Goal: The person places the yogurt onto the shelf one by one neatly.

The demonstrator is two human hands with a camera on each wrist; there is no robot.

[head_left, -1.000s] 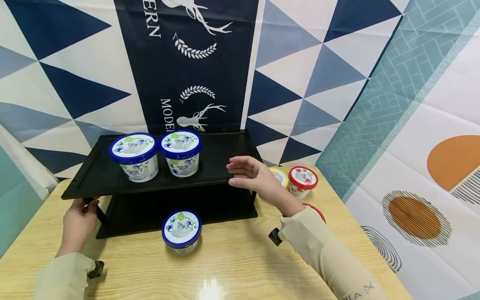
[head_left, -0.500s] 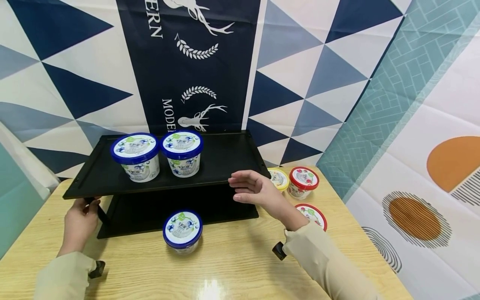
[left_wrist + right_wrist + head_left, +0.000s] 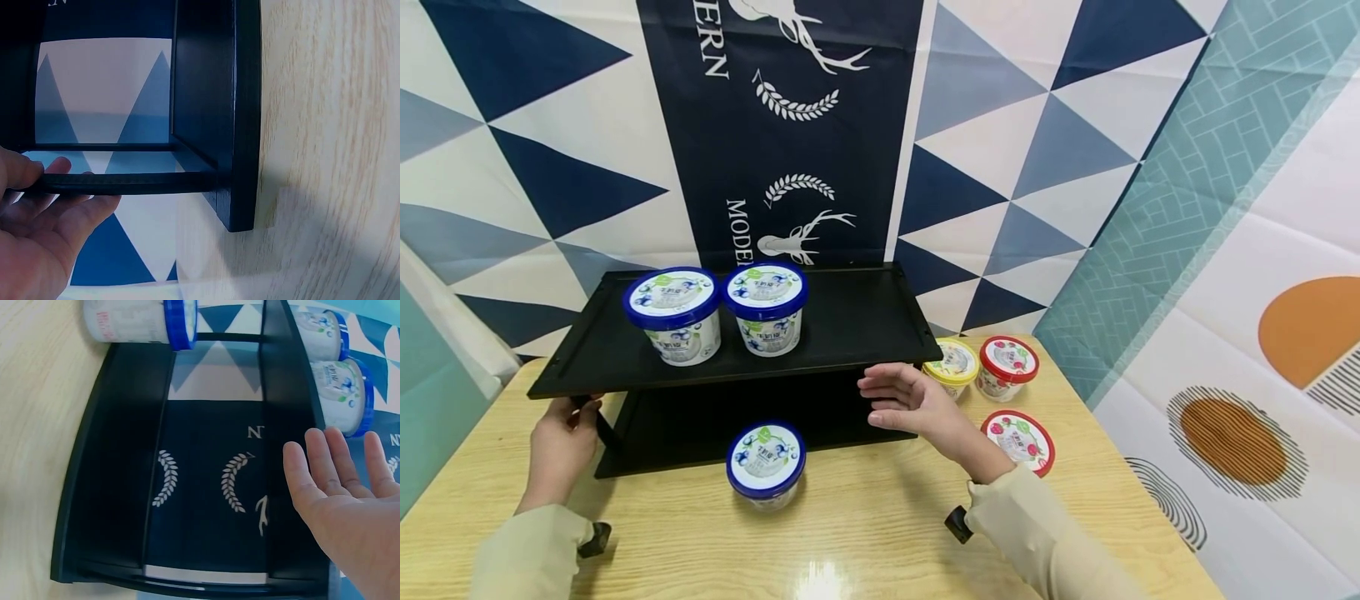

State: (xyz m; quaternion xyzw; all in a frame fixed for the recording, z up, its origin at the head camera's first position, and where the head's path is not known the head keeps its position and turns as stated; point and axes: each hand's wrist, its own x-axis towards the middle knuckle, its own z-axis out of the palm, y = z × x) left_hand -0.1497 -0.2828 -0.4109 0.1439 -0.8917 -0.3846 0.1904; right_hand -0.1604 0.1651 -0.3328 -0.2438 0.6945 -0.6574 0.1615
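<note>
My left hand [image 3: 561,446] grips the front left post [image 3: 125,183] of a black two-tier shelf [image 3: 857,321], thumb on one side and fingers on the other. Two ice cream tubs with blue lids, a left tub [image 3: 673,312] and a right tub [image 3: 766,308], stand side by side on the upper tier. A third blue-lidded tub [image 3: 765,462] is on the table before the lower tier. My right hand [image 3: 917,408], fingers extended and holding nothing, hovers by the shelf's front right edge. In the right wrist view, its fingertips come close to the upper board [image 3: 290,381].
Right of the shelf are a yellow-lidded tub [image 3: 955,362] and two red-lidded tubs, one farther back [image 3: 1009,367] and one nearer [image 3: 1018,442]. The wooden table [image 3: 850,533] meets a patterned backdrop [image 3: 820,133] behind the shelf.
My right hand has moved down from above the upper tier's front edge to just below it, uncovering more of the nearer red-lidded tub. My left hand keeps its grip on the post.
</note>
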